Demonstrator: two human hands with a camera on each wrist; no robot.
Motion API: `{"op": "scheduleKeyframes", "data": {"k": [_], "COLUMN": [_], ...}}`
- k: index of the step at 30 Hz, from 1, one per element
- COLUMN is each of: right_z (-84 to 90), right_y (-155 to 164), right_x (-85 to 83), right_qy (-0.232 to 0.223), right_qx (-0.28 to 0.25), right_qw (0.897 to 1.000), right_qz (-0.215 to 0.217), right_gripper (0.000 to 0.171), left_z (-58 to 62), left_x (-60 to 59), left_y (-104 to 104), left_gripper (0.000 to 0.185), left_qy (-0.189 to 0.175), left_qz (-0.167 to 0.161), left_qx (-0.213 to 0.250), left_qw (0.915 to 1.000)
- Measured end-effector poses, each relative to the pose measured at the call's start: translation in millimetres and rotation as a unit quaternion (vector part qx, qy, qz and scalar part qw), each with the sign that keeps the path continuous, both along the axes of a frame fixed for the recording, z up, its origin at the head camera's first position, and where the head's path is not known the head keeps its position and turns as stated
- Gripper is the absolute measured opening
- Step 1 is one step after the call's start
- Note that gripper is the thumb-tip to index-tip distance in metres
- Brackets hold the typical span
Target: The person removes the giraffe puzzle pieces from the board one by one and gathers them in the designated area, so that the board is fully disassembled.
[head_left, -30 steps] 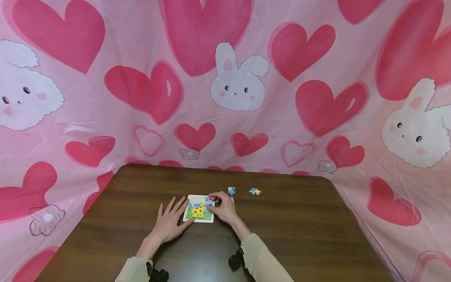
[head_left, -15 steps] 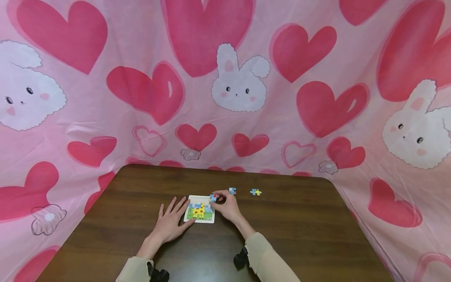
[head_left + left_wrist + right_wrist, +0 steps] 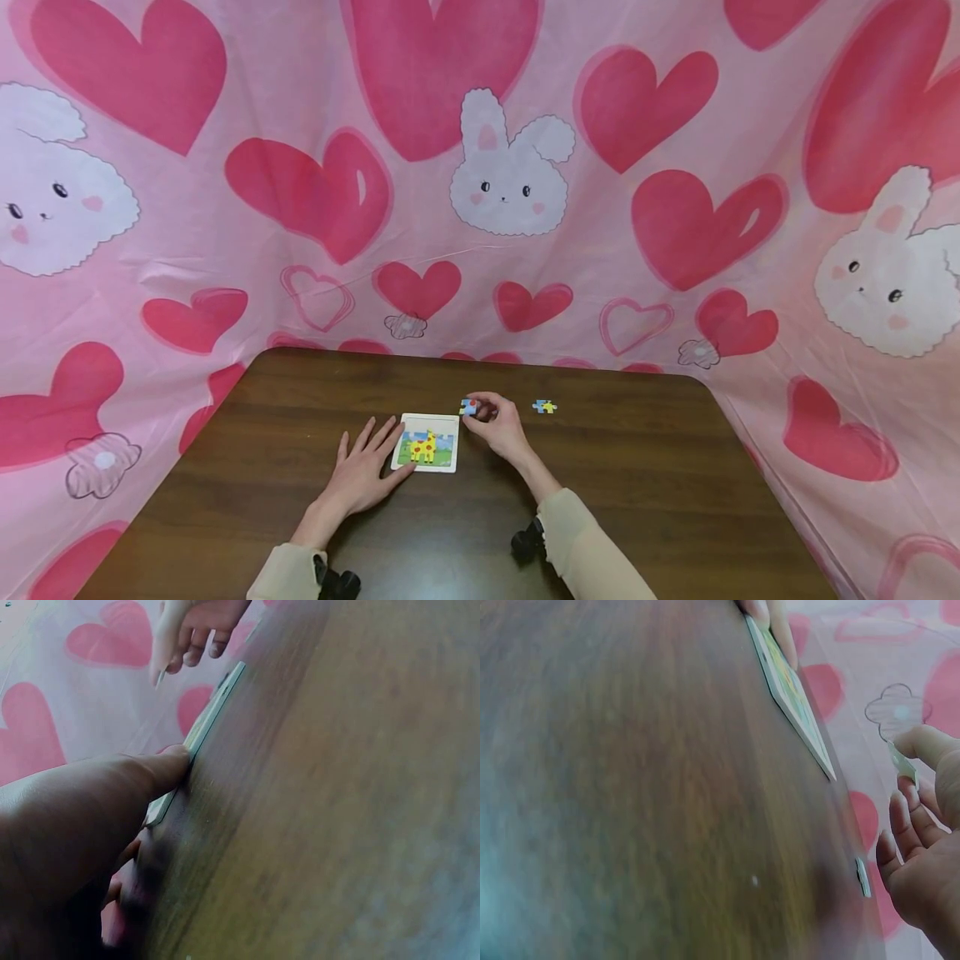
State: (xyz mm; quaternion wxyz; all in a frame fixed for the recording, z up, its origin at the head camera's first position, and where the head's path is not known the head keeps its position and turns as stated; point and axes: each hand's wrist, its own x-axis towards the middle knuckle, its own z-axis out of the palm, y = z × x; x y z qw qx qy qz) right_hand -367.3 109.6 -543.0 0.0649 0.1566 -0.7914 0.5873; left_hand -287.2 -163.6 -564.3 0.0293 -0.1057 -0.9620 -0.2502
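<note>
A square white-framed jigsaw puzzle with a giraffe picture lies flat on the table. My left hand rests at its left side, fingers spread, with the thumb on the lower edge; the left wrist view shows this thumb pressing the frame. Just beyond the puzzle's upper right corner, my right hand pinches a blue puzzle piece with a red spot. The right wrist view has this piece raised off the table between thumb and finger. Bare backing shows along the puzzle's top.
A blue and yellow puzzle piece lies on the brown wooden table, right of my right hand. Behind the table hangs a pink cloth with hearts and rabbits.
My right hand has lifted the red-spotted piece out of the puzzle's upper right corner and carried it up and right. It now covers the spot where another loose piece lay. The left hand stays put.
</note>
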Motion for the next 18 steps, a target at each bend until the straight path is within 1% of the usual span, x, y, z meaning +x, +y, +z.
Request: {"op": "scheduleKeyframes", "data": {"k": [4, 8, 12, 15, 18], "right_z": [1.0, 2.7, 2.6, 2.4, 1.8], "right_y": [8, 17, 27, 38, 48], "right_x": [-0.8, 0.2, -0.2, -1.5, -2.8], "right_qy": [0.002, 0.006, -0.003, -0.011, -0.013], "right_qx": [-0.014, -0.018, -0.022, -0.015, -0.001], "right_qw": [1.000, 1.000, 0.999, 0.999, 0.999], "right_qz": [-0.003, -0.014, -0.027, -0.034, -0.046], "right_gripper": [0.035, 0.035, 0.037, 0.040, 0.042], "left_z": [-0.8, -0.7, 2.2, 4.7, 5.5], "left_x": [0.4, 0.4, 1.6, 1.7, 1.5], "left_y": [-1, -1, -1, 0, 0], "left_gripper": [0.087, 0.086, 0.086, 0.087, 0.087], "left_qy": [0.009, 0.007, -0.012, -0.024, -0.026], "left_qz": [-0.003, -0.004, -0.004, -0.004, -0.004], "left_qx": [0.005, 0.001, -0.012, -0.022, -0.023], "left_qw": [0.9999, 1.0000, 0.9998, 0.9995, 0.9994]}}
